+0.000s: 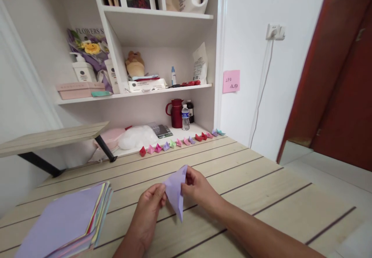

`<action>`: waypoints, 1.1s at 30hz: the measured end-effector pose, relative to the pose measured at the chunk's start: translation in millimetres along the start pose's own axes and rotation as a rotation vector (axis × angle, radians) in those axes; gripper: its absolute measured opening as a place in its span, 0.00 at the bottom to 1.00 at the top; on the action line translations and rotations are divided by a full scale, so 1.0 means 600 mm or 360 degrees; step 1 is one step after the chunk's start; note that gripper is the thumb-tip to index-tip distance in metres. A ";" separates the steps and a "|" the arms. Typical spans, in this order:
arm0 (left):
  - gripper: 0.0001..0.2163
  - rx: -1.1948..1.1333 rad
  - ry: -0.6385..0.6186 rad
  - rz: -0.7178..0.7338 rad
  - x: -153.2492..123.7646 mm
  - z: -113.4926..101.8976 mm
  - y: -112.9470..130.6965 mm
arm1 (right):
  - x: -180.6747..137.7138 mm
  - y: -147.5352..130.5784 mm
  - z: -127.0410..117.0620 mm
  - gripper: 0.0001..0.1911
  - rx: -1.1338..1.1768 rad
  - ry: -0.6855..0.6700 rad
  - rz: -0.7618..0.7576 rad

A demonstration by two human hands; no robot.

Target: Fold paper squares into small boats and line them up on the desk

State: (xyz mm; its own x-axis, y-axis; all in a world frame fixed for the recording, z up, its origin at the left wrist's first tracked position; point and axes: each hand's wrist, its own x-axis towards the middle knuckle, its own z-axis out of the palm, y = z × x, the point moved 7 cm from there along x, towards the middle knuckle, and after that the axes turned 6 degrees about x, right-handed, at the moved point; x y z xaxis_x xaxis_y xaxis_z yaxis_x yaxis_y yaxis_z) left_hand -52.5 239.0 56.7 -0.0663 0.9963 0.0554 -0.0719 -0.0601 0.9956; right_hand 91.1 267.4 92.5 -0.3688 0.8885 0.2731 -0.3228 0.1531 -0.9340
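A folded sheet of lilac paper (175, 190) is held up above the striped wooden table (232, 165), one point of it hanging down. My left hand (151, 205) pinches its left corner between thumb and fingers. On the other side, my right hand (199, 186) grips the right edge near the upper tip, its fingertips partly behind the paper. To the left of my hands lies a stack of coloured paper (65, 215) with a lilac sheet on top.
Small folded paper boats (166, 146) line the table's far edge. Behind them, a white shelf (157, 14) holds a red jug (176, 113) and a water bottle (185, 117). A raised wooden stand (55, 137) with black legs is at the left. A cord hangs from a wall socket (273, 32).
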 end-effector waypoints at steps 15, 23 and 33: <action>0.12 0.0598 -0.0029 0.0037 -0.008 0.017 -0.001 | -0.009 0.033 -0.030 0.10 -0.0221 0.0118 0.0382; 0.04 0.1176 0.0196 0.0154 -0.137 0.000 0.008 | -0.117 0.022 -0.028 0.07 -0.0714 0.0017 0.0611; 0.21 0.1883 0.0561 0.0894 -0.261 0.014 -0.001 | -0.211 0.008 0.020 0.05 -0.1983 0.0024 0.0177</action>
State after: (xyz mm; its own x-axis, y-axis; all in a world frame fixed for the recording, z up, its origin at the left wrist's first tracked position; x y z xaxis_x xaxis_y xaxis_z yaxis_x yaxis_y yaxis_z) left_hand -33.9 83.7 48.2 -0.0653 0.7755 0.6279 0.9285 -0.1832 0.3229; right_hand 125.7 150.3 56.3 -0.3284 0.9264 0.1839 0.7562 0.3746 -0.5365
